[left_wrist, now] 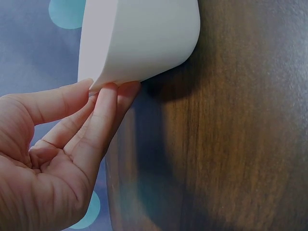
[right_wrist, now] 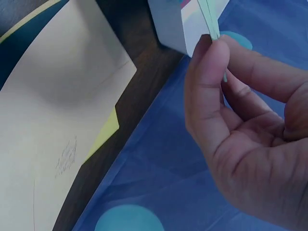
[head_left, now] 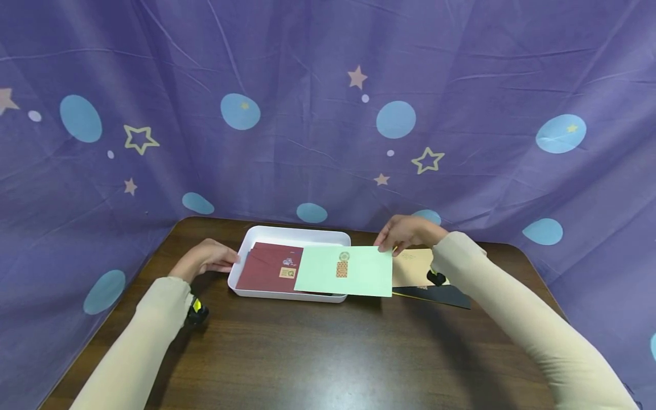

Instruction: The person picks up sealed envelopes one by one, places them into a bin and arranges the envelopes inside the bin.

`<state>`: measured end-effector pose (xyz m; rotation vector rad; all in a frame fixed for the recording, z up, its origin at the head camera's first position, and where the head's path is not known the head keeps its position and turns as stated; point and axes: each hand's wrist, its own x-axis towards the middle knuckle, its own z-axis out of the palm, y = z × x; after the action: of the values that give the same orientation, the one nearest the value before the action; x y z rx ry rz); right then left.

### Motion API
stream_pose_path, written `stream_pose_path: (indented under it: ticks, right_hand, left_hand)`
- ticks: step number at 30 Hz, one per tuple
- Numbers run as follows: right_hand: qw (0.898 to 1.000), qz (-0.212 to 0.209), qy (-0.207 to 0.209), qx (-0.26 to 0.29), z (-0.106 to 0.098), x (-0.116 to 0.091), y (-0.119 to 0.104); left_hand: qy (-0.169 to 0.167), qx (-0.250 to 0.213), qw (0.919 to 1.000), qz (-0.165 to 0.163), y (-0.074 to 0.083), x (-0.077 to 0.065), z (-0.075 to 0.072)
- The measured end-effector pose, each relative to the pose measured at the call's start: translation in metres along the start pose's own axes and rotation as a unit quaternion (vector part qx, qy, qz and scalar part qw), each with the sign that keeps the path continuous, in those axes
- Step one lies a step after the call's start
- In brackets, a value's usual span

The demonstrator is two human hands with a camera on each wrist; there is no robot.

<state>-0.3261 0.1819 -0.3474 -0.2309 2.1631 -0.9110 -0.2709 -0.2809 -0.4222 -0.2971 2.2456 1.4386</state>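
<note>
My right hand (head_left: 402, 232) pinches the upper right corner of a mint green envelope (head_left: 320, 273), which has a round postmark and a patterned stamp on it. The envelope reaches over the right part of a white tray (head_left: 287, 297) and hides some of what lies there. A dark red envelope (head_left: 263, 267) with a small tan stamp lies in the tray's left part. At the tray's left end, my left hand (head_left: 212, 257) holds the rim; in the left wrist view thumb and fingers pinch the rim (left_wrist: 103, 72). The right wrist view shows the green envelope (right_wrist: 210, 19) edge-on between thumb and fingers.
Right of the tray lies a tan envelope (head_left: 412, 270) over a black one (head_left: 446, 296) with a yellow edge. The brown wooden table (head_left: 287, 353) ends at a purple curtain (head_left: 318, 159) with stars and blue spots.
</note>
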Motion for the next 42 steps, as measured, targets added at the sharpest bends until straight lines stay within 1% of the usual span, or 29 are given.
stream_pose_path:
  ticks: [6,14,18,24,30,33,36,42]
  right_hand:
    - [0.999,0.003,0.030,0.024,0.014,0.005,-0.010]
    - [0.997,-0.001,0.054,0.049,0.032,0.015,-0.024]
    - [0.996,-0.007,0.067,0.060,0.038,0.020,-0.030]
    - [0.995,-0.014,0.085,0.055,0.045,0.026,-0.039]
    - [0.993,-0.016,0.096,0.066,0.050,0.031,-0.047]
    - [0.992,-0.028,0.101,0.064,0.052,0.034,-0.049]
    - [0.990,-0.051,0.110,0.071,0.056,0.037,-0.050]
    - [0.980,-0.102,0.146,0.087,0.064,0.040,-0.048]
  left_hand:
    - [0.001,0.002,1.0000,0.000,-0.001,0.000,-0.001]
    - [0.000,0.001,1.0000,0.000,-0.001,0.001,-0.001]
    - [-0.001,-0.002,1.0000,0.000,-0.001,0.001,-0.001]
    - [-0.001,-0.001,1.0000,-0.001,0.001,0.000,-0.002]
    - [0.003,-0.001,1.0000,-0.004,0.000,0.000,-0.002]
    - [0.003,-0.003,1.0000,-0.003,0.000,0.001,-0.002]
    - [0.001,-0.007,1.0000,0.002,-0.001,0.001,-0.001]
    - [0.001,-0.007,1.0000,0.005,-0.003,0.001,-0.001]
